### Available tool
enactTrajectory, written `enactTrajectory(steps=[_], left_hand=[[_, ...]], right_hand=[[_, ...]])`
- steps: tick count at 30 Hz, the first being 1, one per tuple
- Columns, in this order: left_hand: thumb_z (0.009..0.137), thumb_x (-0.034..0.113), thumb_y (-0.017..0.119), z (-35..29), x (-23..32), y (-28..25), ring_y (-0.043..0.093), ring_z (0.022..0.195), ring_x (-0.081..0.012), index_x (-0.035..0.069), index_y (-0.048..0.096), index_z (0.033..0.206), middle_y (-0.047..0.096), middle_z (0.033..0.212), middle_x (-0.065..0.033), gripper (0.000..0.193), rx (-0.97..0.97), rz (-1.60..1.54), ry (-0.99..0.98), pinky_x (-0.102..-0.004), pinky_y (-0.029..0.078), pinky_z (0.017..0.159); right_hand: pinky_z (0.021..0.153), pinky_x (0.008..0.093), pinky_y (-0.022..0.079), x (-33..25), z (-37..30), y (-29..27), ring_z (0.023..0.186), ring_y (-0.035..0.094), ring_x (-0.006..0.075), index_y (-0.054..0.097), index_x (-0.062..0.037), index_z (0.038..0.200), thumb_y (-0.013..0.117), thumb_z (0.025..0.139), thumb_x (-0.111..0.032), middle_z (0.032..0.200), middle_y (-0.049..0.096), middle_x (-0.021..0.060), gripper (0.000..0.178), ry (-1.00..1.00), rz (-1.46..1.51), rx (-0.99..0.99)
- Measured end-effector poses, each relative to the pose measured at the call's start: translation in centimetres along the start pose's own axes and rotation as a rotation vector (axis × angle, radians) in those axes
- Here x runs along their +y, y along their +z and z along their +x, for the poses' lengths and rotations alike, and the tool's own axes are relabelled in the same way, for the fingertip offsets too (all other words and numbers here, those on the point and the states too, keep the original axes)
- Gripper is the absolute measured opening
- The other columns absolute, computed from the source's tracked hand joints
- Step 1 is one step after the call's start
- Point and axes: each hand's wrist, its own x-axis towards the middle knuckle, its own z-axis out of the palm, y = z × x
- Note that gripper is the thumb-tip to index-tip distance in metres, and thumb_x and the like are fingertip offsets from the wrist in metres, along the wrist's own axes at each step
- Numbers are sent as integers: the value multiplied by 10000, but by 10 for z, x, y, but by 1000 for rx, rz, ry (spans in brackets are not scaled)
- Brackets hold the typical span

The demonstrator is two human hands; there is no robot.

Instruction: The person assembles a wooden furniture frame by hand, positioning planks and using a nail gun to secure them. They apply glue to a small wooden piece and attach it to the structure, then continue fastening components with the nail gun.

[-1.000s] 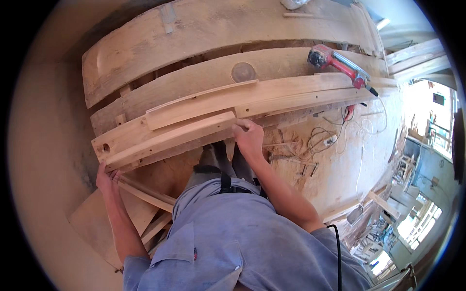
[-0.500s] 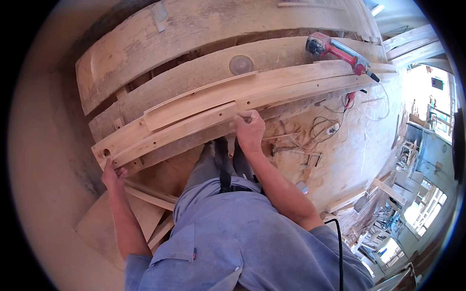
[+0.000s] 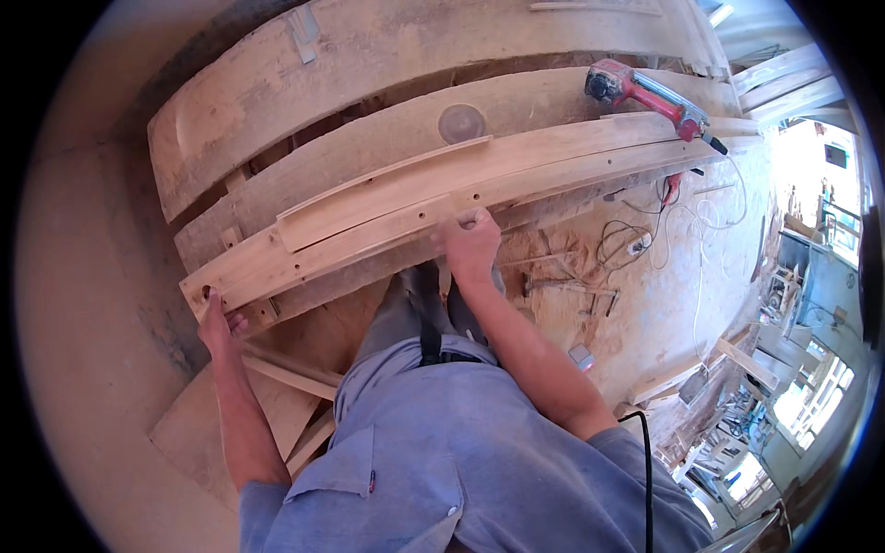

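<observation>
A long, pale wooden rail (image 3: 378, 230) with several small drilled holes runs along the near edge of a plank bench. Around its left end my left hand (image 3: 218, 324) is closed, the thumb on top by a larger round hole and the other fingers below. My right hand (image 3: 472, 244) is at the rail's near edge, just right of the middle, with its fingers curled in. Those fingertips are blurred, and whatever they pinch is hidden. Behind the rail lies a wider pale board (image 3: 535, 152) with a raised thin strip (image 3: 387, 180) on it.
A red nail gun (image 3: 650, 97) with an air hose rests on the bench at the far right. Beyond the rail is a dusty round disc (image 3: 461, 124). Cables (image 3: 618, 244) and wood scraps litter the dusty floor to the right. A wall (image 3: 83, 304) stands close on the left.
At the middle of the rail, the step beside my right hand has gone and the seam behind looks narrower. My right fingers have moved slightly, while the left hand keeps its hold.
</observation>
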Motion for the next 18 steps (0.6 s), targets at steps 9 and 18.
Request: enactTrajectory(steps=[9, 18], left_hand=[[863, 469, 746, 23, -11, -19, 658, 865, -292, -44, 667, 1137, 673, 974, -189, 587, 73, 308, 324, -427, 545, 799], [916, 264, 669, -145, 63, 177, 535, 1230, -417, -19, 595, 1304, 593, 1313, -257, 485, -326, 628, 1243, -491, 400, 1086]], right_hand=[[456, 267, 536, -2, 4, 0, 575, 699, 163, 542, 7, 830, 743, 850, -38, 685, 670, 116, 207, 57, -22, -16], [530, 254, 542, -22, 40, -86, 656, 699, 142, 585, 10, 865, 700, 877, -10, 767, 683, 103, 117, -104, 2, 95]])
